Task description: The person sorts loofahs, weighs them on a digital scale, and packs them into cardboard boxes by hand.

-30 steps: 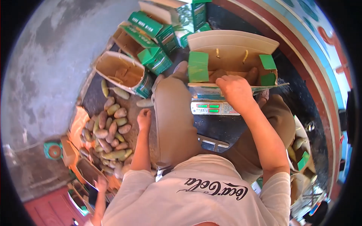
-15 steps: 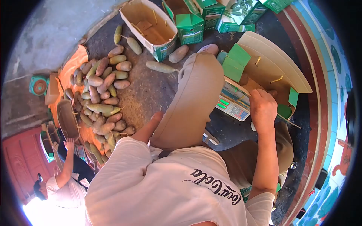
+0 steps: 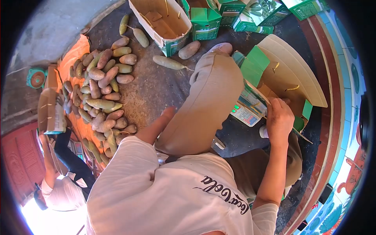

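Note:
My right hand (image 3: 280,117) is closed over the near wall of an open cardboard box (image 3: 291,64), its fingertips hidden inside. The box has green printed flaps and small yellow cord loops on its raised tan lid. Beside it, a digital scale (image 3: 246,114) with green displays and a keypad is partly covered by the box. My left hand (image 3: 168,112) is down beside my bent knee, mostly hidden behind the leg, so its fingers do not show. A pale green radish-like root vegetable (image 3: 169,62) and a brownish one (image 3: 189,50) lie beyond the knee.
A large pile of green and reddish-brown roots (image 3: 102,103) lies on an orange sheet (image 3: 74,51) to the left. Another open carton (image 3: 162,23) and several green boxes (image 3: 205,25) stand ahead. A co-worker (image 3: 62,192) at lower left holds a carton (image 3: 55,111).
My view has shifted slightly. My right hand stays on the box wall, a little lower and further right in view. The co-worker's carton has swung upright and to the left.

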### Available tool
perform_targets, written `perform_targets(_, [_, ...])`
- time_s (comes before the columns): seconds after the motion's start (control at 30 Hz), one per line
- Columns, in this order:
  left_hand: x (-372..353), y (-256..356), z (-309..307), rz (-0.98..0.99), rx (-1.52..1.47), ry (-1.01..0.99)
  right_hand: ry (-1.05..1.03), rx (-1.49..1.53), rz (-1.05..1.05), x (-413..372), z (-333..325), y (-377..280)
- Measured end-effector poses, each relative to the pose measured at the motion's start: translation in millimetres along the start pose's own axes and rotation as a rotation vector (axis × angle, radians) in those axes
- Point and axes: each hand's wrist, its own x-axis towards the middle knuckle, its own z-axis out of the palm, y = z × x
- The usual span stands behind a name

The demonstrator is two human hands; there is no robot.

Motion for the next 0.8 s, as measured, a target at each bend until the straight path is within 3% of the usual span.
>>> perform_targets(0.23, [23.5, 98.5, -95.1, 0.006, 0.082, 0.271, -0.071, -0.013, 0.035, 3.2, -3.8, -0.8])
perform_targets(0.5, [67.0, 165.8, -139.9, 0.067, 0.274, 0.245, -0.124, 0.011, 0.051, 6.2, -4.6, -0.8])
perform_targets(0.6, [74.9, 181.3, -147.2, 0.063, 0.343, 0.201, -0.136, 0.018, 0.063, 8.4, -4.7, -1.0])
perform_targets(0.8, [132.9, 148.8, -119.2, 0.114, 0.538, 0.187, -0.166, 0.023, 0.078, 10.2, -5.8, -0.3])
